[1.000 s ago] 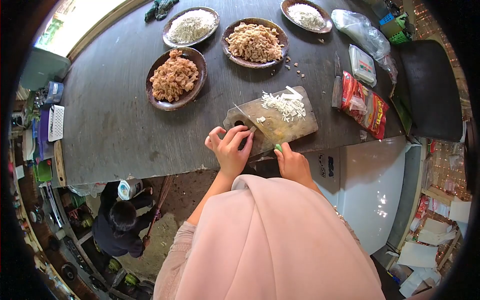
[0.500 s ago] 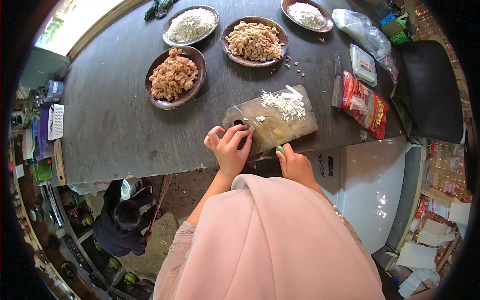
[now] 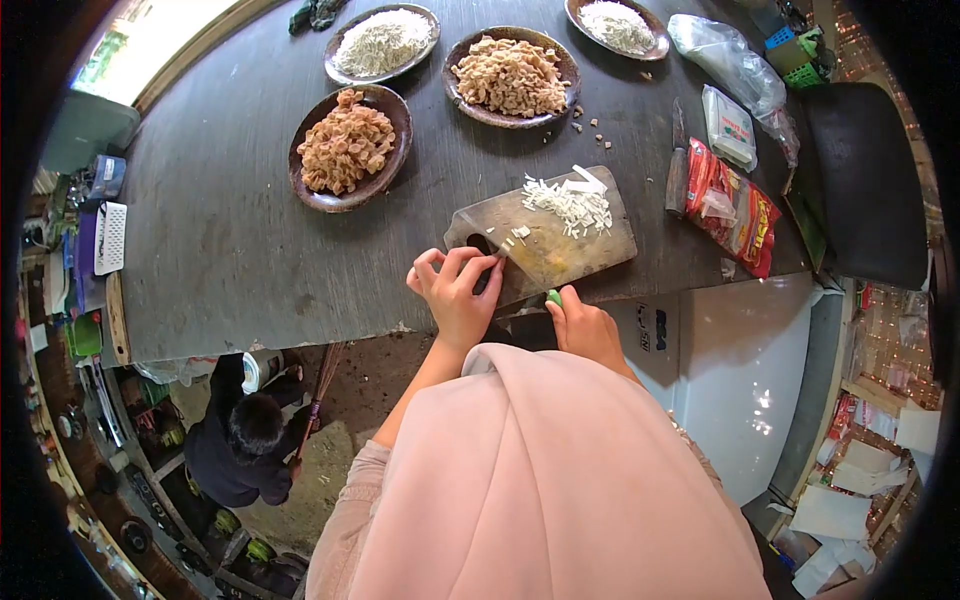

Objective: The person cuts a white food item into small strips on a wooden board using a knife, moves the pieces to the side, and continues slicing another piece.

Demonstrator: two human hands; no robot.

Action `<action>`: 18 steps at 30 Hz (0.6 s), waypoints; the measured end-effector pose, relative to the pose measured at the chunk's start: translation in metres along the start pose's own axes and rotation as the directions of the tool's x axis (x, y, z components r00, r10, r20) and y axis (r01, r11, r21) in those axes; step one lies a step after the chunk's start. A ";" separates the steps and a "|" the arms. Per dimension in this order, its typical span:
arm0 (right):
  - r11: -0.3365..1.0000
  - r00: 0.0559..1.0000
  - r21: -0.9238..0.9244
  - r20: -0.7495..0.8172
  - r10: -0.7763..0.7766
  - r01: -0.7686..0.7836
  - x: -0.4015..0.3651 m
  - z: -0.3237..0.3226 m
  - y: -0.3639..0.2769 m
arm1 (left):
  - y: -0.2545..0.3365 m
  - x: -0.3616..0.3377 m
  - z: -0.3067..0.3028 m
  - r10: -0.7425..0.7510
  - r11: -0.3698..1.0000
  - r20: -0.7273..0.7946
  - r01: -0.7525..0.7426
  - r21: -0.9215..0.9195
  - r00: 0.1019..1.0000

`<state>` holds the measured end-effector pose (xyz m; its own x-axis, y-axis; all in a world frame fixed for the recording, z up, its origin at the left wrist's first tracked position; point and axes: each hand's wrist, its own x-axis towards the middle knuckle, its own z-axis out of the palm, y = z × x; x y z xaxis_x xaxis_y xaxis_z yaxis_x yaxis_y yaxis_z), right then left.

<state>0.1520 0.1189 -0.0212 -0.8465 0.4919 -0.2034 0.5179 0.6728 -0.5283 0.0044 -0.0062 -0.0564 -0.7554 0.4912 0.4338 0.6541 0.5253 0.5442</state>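
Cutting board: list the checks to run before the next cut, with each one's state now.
1. Cutting board flat on the table: ok.
2. Right hand closed on the knife handle: ok.
3. Left hand fingertips curled back from the blade: cannot tell.
4. Piece under the left hand: cannot tell, hidden.
5. Cut white strips heaped clear of both hands: ok.

A simple kitchen for food preparation is shown, probably in a home or a small stall. A dark wooden desk (image 3: 230, 240) is covered with brown plates (image 3: 345, 206) of fried snacks and shredded food, a cutting board (image 3: 575, 250) with white cut strips (image 3: 570, 205), and sealed food packets (image 3: 735, 210). Packed shelves (image 3: 885, 400) are seen beside an earthen floor (image 3: 365, 395).
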 end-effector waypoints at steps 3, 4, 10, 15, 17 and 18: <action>1.000 1.000 0.009 -0.030 -0.008 0.009 0.005 -0.001 0.000 | 0.000 -0.001 0.000 0.004 1.000 0.001 -0.004 -0.003 1.000; 1.000 0.999 -0.003 -0.032 -0.008 0.008 0.003 -0.003 -0.001 | -0.001 0.000 0.000 0.005 1.000 0.002 -0.005 0.002 1.000; 1.000 1.000 -0.007 0.011 -0.003 0.003 -0.002 -0.002 0.001 | 0.000 0.001 0.000 0.013 1.000 -0.020 -0.013 -0.004 1.000; 1.000 1.000 0.010 -0.003 -0.024 0.024 0.002 -0.001 -0.003 | -0.001 0.000 0.000 0.013 1.000 -0.012 -0.013 -0.002 1.000; 1.000 1.000 -0.003 0.010 -0.006 0.006 -0.003 -0.003 -0.005 | -0.002 -0.001 -0.001 0.011 1.000 -0.008 -0.011 0.011 1.000; 1.000 1.000 -0.003 0.012 -0.005 0.005 -0.003 -0.003 -0.005 | -0.002 -0.001 -0.001 0.000 1.000 0.000 0.000 -0.001 1.000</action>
<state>0.1525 0.1158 -0.0157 -0.8507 0.4816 -0.2108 0.5138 0.6769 -0.5270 0.0037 -0.0082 -0.0577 -0.7554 0.4915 0.4334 0.6540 0.5245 0.5451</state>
